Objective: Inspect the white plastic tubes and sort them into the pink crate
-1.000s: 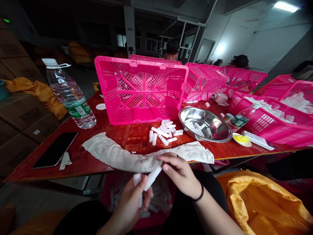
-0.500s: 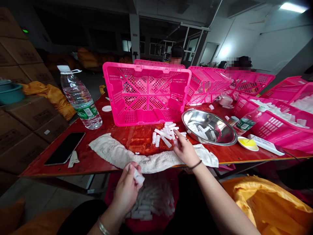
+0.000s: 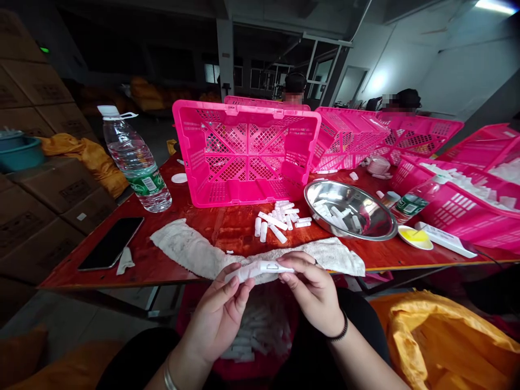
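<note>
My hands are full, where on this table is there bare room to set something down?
Bare red tabletop lies between the water bottle, phone and towel, and between the towel and the pink crate. It is crowded around the white tubes and steel bowl.

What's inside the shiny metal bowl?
The metal bowl holds a few small white tubes lying loose on its bottom. Its near wall hides whatever lies just below the near rim.

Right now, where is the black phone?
In the head view, the black phone lies on the left side of the red table, near its front edge, below the water bottle and left of the white towel.
</note>
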A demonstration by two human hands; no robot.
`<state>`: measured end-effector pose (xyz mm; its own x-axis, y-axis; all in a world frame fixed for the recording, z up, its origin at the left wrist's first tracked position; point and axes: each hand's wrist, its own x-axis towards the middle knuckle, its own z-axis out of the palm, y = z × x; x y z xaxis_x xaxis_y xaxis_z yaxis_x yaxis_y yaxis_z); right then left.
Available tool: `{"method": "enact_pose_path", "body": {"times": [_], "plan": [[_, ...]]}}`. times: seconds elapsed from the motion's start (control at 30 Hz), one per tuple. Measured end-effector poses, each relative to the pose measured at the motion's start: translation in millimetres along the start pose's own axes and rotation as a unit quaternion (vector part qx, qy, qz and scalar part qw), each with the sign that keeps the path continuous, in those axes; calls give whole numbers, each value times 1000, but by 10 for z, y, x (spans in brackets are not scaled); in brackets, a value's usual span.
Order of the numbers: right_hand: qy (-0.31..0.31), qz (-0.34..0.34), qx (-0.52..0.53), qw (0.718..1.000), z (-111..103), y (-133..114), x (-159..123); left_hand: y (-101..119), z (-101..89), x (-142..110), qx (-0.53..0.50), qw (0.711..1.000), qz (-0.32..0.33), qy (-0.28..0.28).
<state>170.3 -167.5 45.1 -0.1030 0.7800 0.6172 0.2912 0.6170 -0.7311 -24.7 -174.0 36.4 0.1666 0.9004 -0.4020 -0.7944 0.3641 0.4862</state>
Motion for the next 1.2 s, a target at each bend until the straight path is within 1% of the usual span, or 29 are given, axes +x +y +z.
{"method": "enact_pose_path", "body": {"times": [0.03, 0.1, 0.13, 0.17, 0.2, 0.23, 0.27, 0.3, 0.33, 0.37, 0.4, 0.43, 0.5, 0.57, 0.6, 0.63, 0.7, 0.77, 0.83, 0.9, 0.93, 0.97, 1.0, 1.07, 1.1, 1.13, 1.2], "plan": [[-20, -5, -2, 1000, -30, -16, 11, 4, -14, -7, 19, 1000, 12, -6], [-92, -8, -4, 996, -80, -53, 31, -3, -49, -24, 98, 993, 52, -29], [-133, 8, 4, 991, -92, -71, 37, -11, -65, -35, 156, 983, 81, -48], [-169, 40, 22, 985, -92, -86, 40, -20, -77, -46, 223, 966, 116, -67], [-192, 87, 51, 976, -80, -96, 39, -27, -82, -57, 292, 940, 155, -84], [-198, 144, 89, 966, -57, -102, 36, -31, -82, -67, 351, 909, 201, -96], [-185, 198, 132, 954, -26, -104, 32, -31, -76, -74, 396, 879, 247, -102], [-158, 239, 172, 942, 8, -103, 28, -28, -67, -79, 426, 852, 286, -101], [-127, 264, 203, 934, 40, -100, 26, -23, -58, -80, 447, 832, 315, -95], [-95, 274, 221, 931, 64, -96, 26, -17, -50, -78, 459, 820, 332, -85], [-68, 274, 227, 932, 80, -91, 29, -12, -44, -75, 466, 815, 336, -73], [-50, 267, 223, 936, 86, -85, 33, -8, -43, -70, 473, 819, 320, -63], [-37, 248, 203, 946, 74, -70, 47, -7, -46, -64, 468, 847, 245, -62], [-47, 235, 195, 951, 51, -55, 59, -15, -51, -64, 444, 878, 151, -94], [-56, 233, 194, 951, 46, -49, 62, -23, -54, -66, 433, 887, 120, -109], [-61, 230, 190, 952, 46, -47, 60, -33, -58, -68, 429, 889, 110, -113], [-60, 210, 153, 964, 69, -55, 41, -58, -79, -66, 440, 882, 139, -92], [-64, 157, 77, 983, 103, -70, 0, -83, -123, -51, 450, 873, 177, -55], [-102, 97, 17, 990, 123, -71, -47, -101, -187, -26, 443, 877, 183, -42], [-155, 64, 2, 986, 124, -42, -77, -108, -250, -1, 424, 890, 161, -48], [-164, 64, 5, 984, 124, -18, -83, -109, -271, 9, 416, 896, 147, -51], [-156, 73, 12, 985, 128, 8, -81, -109, -282, 16, 409, 901, 139, -49], [-131, 90, 28, 987, 141, 34, -74, -109, -280, 21, 402, 904, 136, -41], [-54, 141, 86, 985, 193, 72, -51, -109, -244, 26, 394, 907, 146, -23], [-21, 165, 126, 978, 226, 83, -38, -109, -217, 27, 394, 906, 155, -14], [0, 182, 165, 969, 257, 91, -25, -109, -190, 30, 398, 903, 162, -11], [-1, 195, 216, 957, 287, 103, 1, -106, -146, 42, 415, 893, 173, -16]]}}
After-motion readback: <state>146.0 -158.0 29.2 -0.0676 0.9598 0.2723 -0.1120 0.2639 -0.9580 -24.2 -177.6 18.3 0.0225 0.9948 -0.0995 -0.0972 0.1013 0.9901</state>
